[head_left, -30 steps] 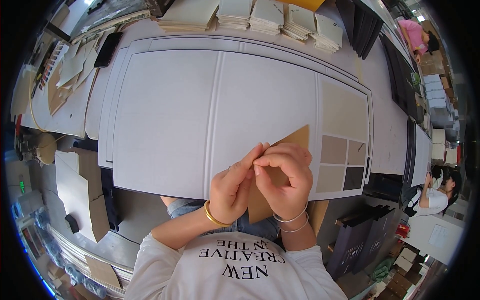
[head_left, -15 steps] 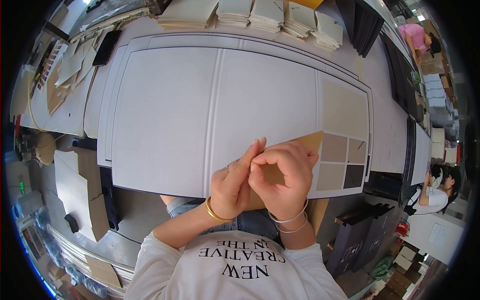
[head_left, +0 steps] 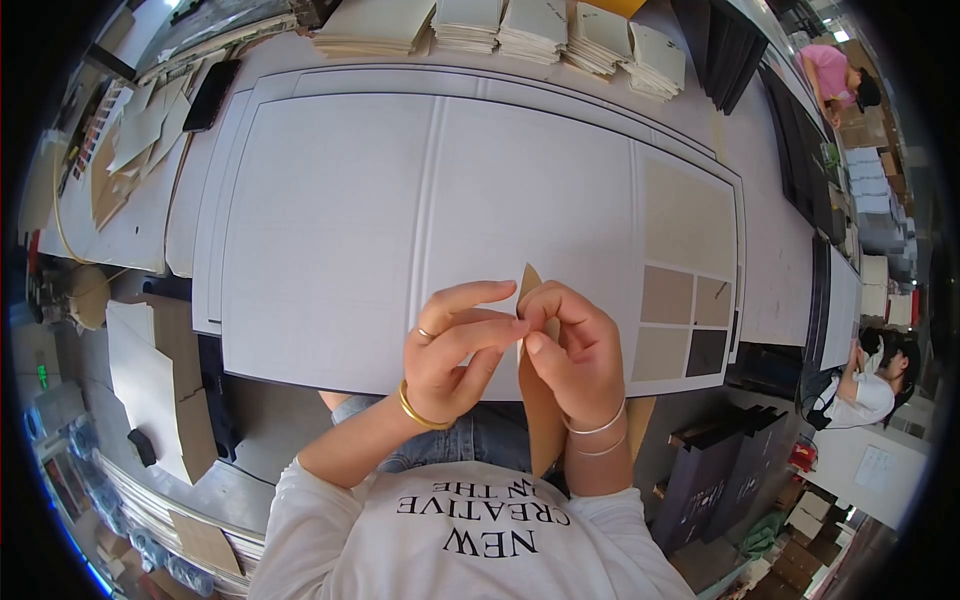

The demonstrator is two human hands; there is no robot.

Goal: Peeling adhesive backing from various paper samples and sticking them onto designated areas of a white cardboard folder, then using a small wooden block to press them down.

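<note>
My right hand [head_left: 578,350] is closed, thumb against fingers, on a thin tan sheet [head_left: 541,425] turned almost edge-on and reaching down toward my lap. My left hand [head_left: 455,345] faces it with fingers apart; one fingertip meets the sheet's edge beside my right fingertips. Anything tiny between the fingertips is hidden. Under both hands lies a large white panel [head_left: 330,220] with two vertical grooves. At its right end sit colour squares: a big beige square [head_left: 688,215], smaller taupe and beige ones, and a dark grey square [head_left: 708,353].
More white panels lie beneath the top one. Stacks of cream cards [head_left: 532,28] line the table's far side. A black phone [head_left: 212,97] and paper scraps [head_left: 150,125] are at the left. Dark boards [head_left: 800,150] stand at the right, where two other people work farther off.
My hands have drawn slightly apart, and the left fingers have spread. The tan sheet has swung from lying broad behind my right hand to nearly edge-on between the hands.
</note>
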